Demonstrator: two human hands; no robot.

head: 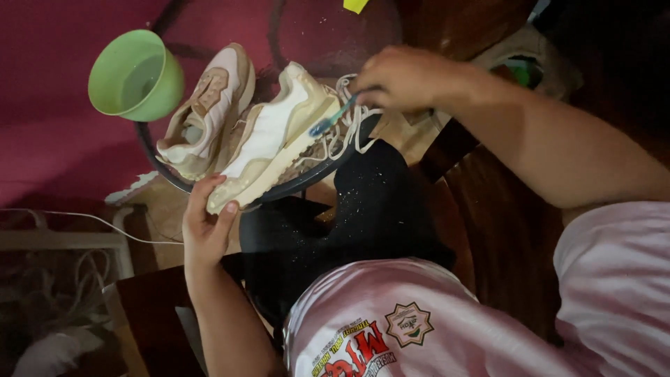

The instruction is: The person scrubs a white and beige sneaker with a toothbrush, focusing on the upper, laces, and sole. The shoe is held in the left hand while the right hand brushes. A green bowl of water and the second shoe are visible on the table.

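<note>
Left hand (206, 227) curled around the toe end of a cream-and-white lace-up sneaker (273, 139), thumb on top. Right hand (399, 78) closed on a blue-handled toothbrush (333, 117), bristle end touching the sneaker's side by the laces. Sneaker sits tilted across the rim of a dark round basin (293, 187). Second, tan-and-white sneaker (208, 112) lies just beside it, further from the hands. Green plastic cup (136, 73) beyond that, holding water. Black-clad knee (363, 209) directly below the basin edge.

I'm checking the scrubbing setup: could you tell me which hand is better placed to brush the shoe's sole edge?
Right. The right hand holds the blue toothbrush with its head at the shoe, while the left hand grips its toe.
</note>
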